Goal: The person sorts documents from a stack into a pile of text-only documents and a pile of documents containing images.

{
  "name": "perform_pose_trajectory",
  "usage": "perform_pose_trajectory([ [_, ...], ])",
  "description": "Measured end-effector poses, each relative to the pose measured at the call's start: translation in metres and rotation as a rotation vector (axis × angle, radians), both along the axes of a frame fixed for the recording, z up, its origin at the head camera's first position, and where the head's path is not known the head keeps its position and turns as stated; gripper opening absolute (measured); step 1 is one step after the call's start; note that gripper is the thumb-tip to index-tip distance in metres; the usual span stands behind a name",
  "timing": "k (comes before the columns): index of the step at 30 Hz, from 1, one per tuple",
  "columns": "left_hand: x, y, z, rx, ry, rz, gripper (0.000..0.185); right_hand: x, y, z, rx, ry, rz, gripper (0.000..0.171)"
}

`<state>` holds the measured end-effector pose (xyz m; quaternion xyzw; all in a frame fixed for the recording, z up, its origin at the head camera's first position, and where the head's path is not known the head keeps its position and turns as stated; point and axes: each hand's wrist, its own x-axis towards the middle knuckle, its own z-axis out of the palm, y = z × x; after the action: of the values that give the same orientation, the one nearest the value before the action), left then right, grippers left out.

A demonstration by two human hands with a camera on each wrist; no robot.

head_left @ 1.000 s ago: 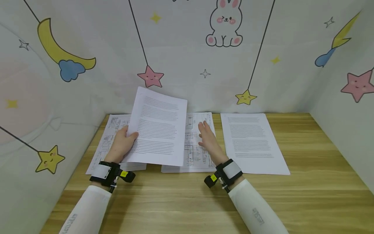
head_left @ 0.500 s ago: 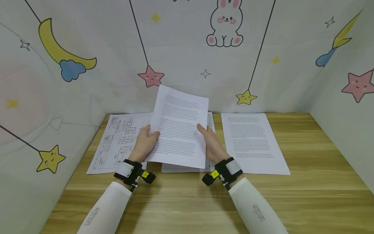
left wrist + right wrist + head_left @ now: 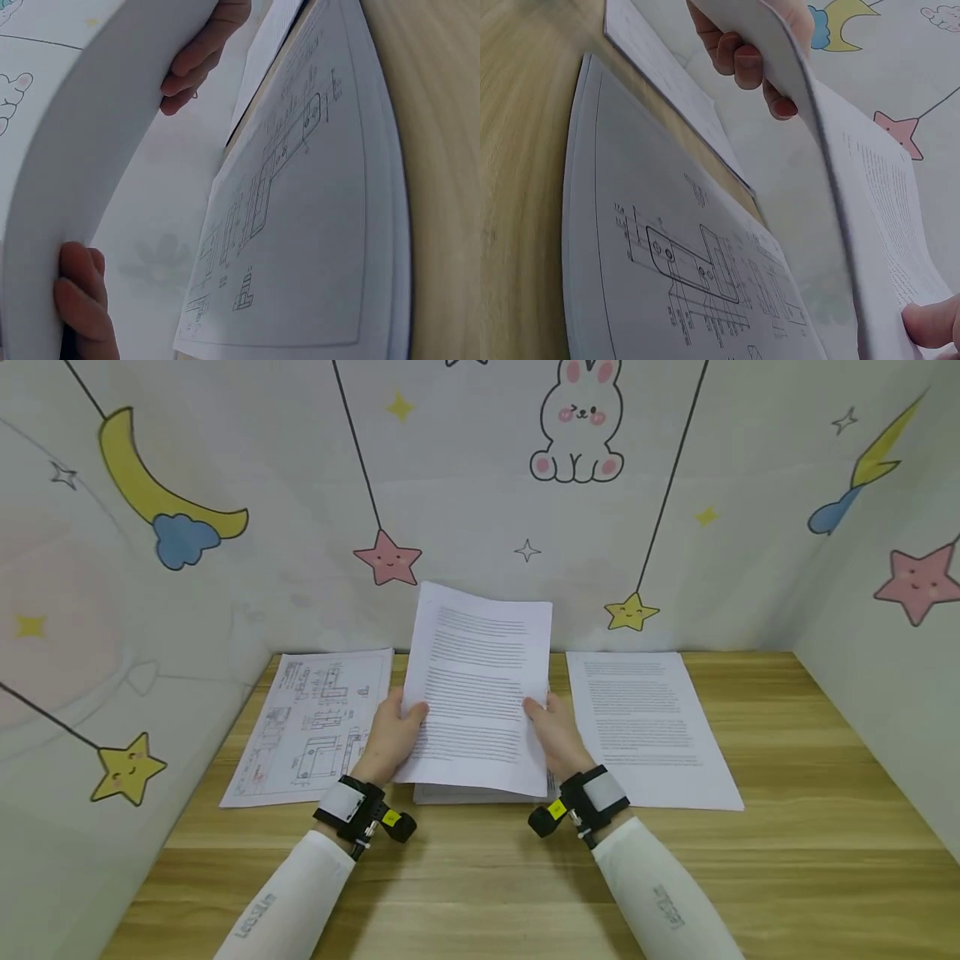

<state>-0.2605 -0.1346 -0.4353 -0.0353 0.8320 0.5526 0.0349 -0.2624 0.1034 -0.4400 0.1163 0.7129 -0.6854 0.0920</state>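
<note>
Since the earlier frames, the sheaf of text pages [image 3: 480, 689] has been carried rightward from above the left-hand drawing and is now held centred over the middle stack [image 3: 465, 794], with the right hand [image 3: 557, 733] brought onto it. The sheaf is gripped at its left edge by the left hand [image 3: 393, 735] and at its right edge by the right hand, fingers [image 3: 739, 56] curled behind the paper and thumbs pressed on the printed face. It is held raised and tilted, clear of the desk [image 3: 480, 877], its top edge seen against the wall. Below it, a technical drawing lies uppermost on the middle stack. A second drawing sheet [image 3: 311, 727] lies flat to the left, and a text sheet [image 3: 648, 727] is laid flat to the right.
</note>
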Motion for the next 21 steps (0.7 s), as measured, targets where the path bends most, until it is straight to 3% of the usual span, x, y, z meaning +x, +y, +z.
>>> perform_pose_trajectory([
  [8, -0.003, 0.008, -0.004, 0.135, -0.062, -0.037, 0.041, 0.000, 0.015, 0.004, 0.076, 0.004, -0.028, 0.040],
  [16, -0.001, 0.024, -0.009, 0.087, -0.069, -0.104, 0.048, 0.005, 0.036, 0.000, 0.088, 0.020, 0.004, 0.044],
  [21, -0.003, 0.040, -0.012, 0.055, -0.044, -0.159, 0.053, 0.005, 0.057, -0.001, 0.154, 0.029, 0.004, 0.046],
])
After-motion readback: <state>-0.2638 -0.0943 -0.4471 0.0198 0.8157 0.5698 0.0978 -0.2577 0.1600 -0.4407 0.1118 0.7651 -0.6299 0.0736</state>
